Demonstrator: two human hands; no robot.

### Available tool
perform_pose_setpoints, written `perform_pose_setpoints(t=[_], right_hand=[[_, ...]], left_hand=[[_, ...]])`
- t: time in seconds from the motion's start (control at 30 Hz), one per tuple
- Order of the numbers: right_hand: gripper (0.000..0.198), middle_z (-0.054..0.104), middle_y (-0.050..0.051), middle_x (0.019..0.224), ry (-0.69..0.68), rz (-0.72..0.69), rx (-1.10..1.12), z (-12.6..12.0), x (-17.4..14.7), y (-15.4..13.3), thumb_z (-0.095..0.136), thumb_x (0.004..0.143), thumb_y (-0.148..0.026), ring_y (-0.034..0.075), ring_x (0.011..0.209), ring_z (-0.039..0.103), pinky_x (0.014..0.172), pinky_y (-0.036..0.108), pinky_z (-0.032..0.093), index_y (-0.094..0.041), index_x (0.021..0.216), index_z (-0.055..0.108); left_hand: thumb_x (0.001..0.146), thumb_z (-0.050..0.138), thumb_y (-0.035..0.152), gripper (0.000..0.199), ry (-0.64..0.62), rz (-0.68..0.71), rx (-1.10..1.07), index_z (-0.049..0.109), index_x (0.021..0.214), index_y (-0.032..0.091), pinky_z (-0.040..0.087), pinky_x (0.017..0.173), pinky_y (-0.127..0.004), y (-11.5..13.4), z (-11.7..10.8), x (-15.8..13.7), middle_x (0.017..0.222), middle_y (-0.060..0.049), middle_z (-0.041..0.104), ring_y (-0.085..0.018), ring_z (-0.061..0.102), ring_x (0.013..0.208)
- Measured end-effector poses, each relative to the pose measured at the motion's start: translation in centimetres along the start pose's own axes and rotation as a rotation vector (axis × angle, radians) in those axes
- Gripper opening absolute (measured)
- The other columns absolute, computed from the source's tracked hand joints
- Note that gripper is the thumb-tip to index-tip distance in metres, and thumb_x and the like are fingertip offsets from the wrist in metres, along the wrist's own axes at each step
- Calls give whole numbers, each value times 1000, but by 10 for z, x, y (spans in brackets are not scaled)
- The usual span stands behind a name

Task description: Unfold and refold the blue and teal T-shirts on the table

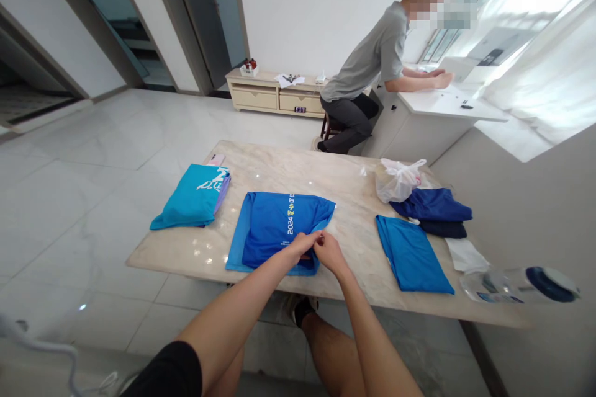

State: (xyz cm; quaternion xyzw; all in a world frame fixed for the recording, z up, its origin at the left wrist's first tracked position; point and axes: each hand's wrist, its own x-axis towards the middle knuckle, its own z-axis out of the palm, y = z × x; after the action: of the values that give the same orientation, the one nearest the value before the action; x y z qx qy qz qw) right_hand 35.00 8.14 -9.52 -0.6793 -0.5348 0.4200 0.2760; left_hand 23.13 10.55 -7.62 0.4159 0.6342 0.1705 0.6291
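In the head view a folded blue T-shirt (pixel 270 223) with white and yellow print reading "2024" lies flat on the table before me. A lighter blue layer shows around its left and lower edges. My left hand (pixel 303 244) is closed at the T-shirt's lower right edge, fingers pinching the fabric. My right hand (pixel 329 252) meets it there, also closed in a pinch on the same edge. The fingertips touch or nearly touch, and the bit of cloth between them is mostly hidden.
The marble-look table (pixel 326 173) also bears a folded teal garment (pixel 186 195), a phone (pixel 216 159), a folded blue cloth (pixel 412 254), dark blue clothes (pixel 435 205), a white plastic bag (pixel 398 180) and a clear bottle (pixel 503 285). A person (pixel 372 56) sits at a white desk (pixel 447 102) beyond.
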Motion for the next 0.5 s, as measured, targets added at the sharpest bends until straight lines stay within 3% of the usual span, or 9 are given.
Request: perform_pose_setpoints(t=[0.13,0.23,0.4,0.5], right_hand=[[36,81,7,92,-39,68,177,-8,-1,4,54,88,-24,22,83,77,68,26,55,-16,115,77],[35,81,10,96,45,153,259,-21,0,10,54,92,-33,20,80,76,63,25,54,-15,112,76],[50,77,13,86,151,341,344,-39,-2,17,51,100,-60,21,69,71,58,28,54,-16,92,72],[56,70,8,73,178,464,454,-44,-3,17,52,100,-69,21,62,68,58,31,57,-19,79,64]], left_hand=[[101,68,46,31,-15,-44,-43,72,109,16,56,74,-31,-3,-7,7,99,-9,79,-23,72,90],[90,79,35,28,-15,-30,-15,70,106,16,57,72,-30,-4,-7,9,87,-6,75,-20,71,80],[79,77,16,24,-59,139,134,71,103,15,54,68,-26,1,8,-3,82,-3,73,-20,71,77],[72,74,8,22,-126,276,266,73,92,15,54,71,-26,5,17,-18,83,-3,74,-22,72,82]])
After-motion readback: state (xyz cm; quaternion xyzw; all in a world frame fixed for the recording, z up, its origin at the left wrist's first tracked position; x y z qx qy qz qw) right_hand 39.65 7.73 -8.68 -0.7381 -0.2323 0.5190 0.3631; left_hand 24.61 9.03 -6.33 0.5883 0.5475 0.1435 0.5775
